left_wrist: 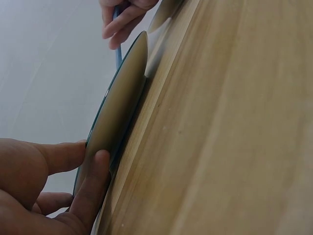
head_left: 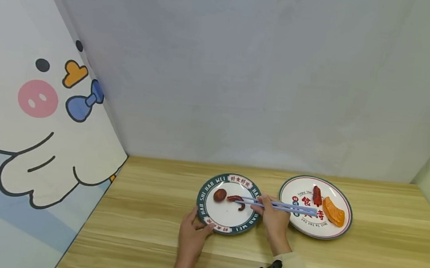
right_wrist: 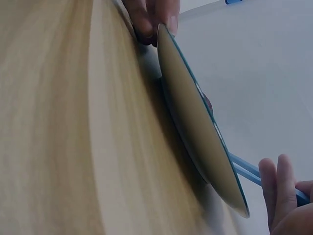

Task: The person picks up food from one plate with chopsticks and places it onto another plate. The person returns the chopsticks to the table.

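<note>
Head view shows your left hand (head_left: 192,233) holding the near-left rim of the dark-rimmed plate (head_left: 203,203), fingers curled onto the edge; the left wrist view confirms it, with your thumb and fingers (left_wrist: 93,181) pinching that rim from both sides while the plate sits flat on the wooden table (head_left: 377,249); your right hand (head_left: 274,220) grips a pair of light blue chopsticks (head_left: 282,207), fingers wrapped round them near the plate's right rim, the long ends trailing out over the second plate; the tips reach across the dark-rimmed plate and meet at a curved dark-red piece of food (head_left: 237,199) lying near its middle, though you cannot tell from here whether the tips actually clamp it or only touch it; a round brown piece (head_left: 220,194) lies just beside it, toward the plate's left side; this plate stands near the middle of the table, closer to the far edge than the near one; just beside it on the right, rims nearly touching, is a white plate (head_left: 341,230) with red lettering, carrying a red piece (head_left: 317,195) and an orange slice (head_left: 333,211) on its right half; the right wrist view shows the dark-rimmed plate edge-on with the chopsticks (right_wrist: 247,170) passing behind it into your fingers (right_wrist: 276,188).
</note>
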A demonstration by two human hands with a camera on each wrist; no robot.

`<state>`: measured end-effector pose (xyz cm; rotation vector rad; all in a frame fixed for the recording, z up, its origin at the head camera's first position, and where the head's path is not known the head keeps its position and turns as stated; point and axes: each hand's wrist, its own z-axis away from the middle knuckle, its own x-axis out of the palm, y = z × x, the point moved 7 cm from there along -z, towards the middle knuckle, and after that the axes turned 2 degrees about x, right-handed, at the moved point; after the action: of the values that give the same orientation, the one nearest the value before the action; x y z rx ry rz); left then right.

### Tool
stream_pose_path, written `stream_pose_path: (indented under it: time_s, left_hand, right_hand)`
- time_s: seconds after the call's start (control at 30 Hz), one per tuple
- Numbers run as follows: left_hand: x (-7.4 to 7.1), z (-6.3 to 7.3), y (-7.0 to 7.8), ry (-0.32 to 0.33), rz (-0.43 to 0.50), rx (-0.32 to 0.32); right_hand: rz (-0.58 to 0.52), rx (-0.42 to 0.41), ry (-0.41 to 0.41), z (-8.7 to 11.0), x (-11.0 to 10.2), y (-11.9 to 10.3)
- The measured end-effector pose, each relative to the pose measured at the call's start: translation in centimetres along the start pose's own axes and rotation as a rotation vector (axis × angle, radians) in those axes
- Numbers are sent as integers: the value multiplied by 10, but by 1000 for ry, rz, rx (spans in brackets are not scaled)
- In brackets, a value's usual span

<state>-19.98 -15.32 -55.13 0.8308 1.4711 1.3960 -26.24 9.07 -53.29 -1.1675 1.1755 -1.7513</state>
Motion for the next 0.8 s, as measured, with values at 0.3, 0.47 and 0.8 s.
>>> stream_pose_path:
  time_s: [0.3,0.47,0.8]
  left_hand:
    - [0,0,-2,8,-25,-2]
    - [1,-1,-1,-1,-16,-8]
    - [0,2,1,1,-11,-6]
  right_hand:
    - [-111,47,29,-3,-7,7]
    - [-148,84,30,-4,-11,8]
    - [-184,157,25,-1,-16,7]
